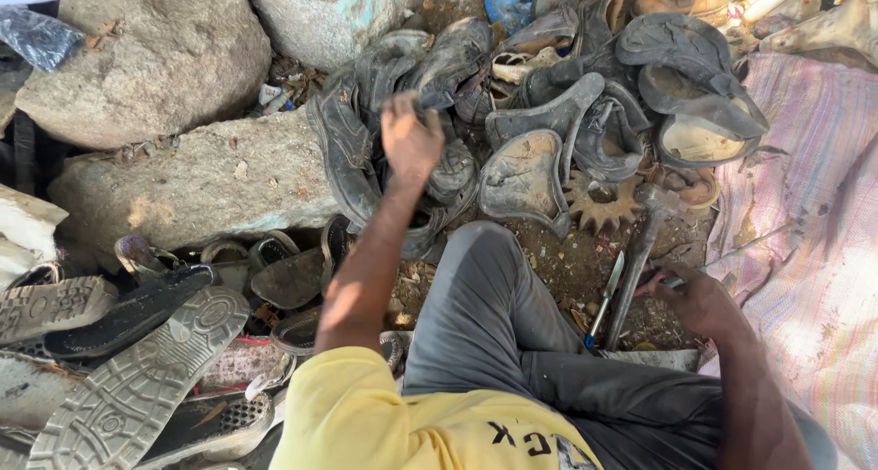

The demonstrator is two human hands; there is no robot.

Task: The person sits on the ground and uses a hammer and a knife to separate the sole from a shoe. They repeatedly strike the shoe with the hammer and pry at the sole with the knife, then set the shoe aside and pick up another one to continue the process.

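Item one: our left hand point(409, 141), raised over the far heap, fingers closed on a strap or edge of a dark worn shoe point(437, 93), apparently pulling it loose from its neighbours. The shoe sits at the far centre, tangled into the pile of old footwear point(585, 77).

Item two: our right hand point(697, 298), low at the near right, resting by the handle end of a metal hammer point(640, 251). The fingers look curled about the handle or a small thing beside it; we cannot tell which. The hammer lies on the dirt with its head pointing far, handle toward us, handy for a quick grab.

Item three: a blue-handled blade point(604, 298), lying just left of the hammer and parallel to it.

Item four: a rusty toothed wheel point(601, 203), on the ground between the hammer head and the pile.

Item five: loose soles point(137, 379), stacked at the near left, tread side up.

Item six: large stones point(183, 173), far left, backing the heap.

Item seven: a striped cloth point(814, 214), spread at the right.
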